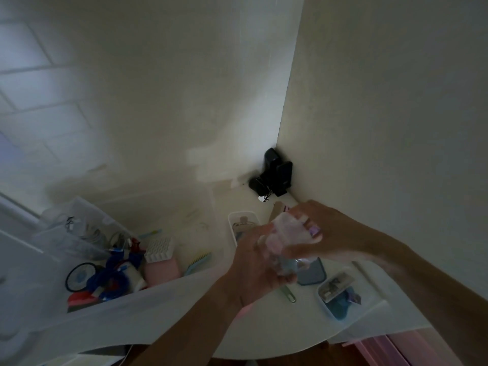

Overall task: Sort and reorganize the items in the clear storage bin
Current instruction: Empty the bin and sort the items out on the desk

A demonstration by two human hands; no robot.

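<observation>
White table [264, 336], corner wall; left hand [253, 270], right hand [324, 228] fingers curled gripping clear pouch [284, 233], long axis upright.

Dim cream walls [184, 88] corner a white table [264, 326].

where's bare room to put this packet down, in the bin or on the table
Inside the clear bin, the floor right of the white rack and teal comb looks bare. On the table, the near edge below the green clip is free. The bin's left end is crowded, as is the table right of both hands.
</observation>
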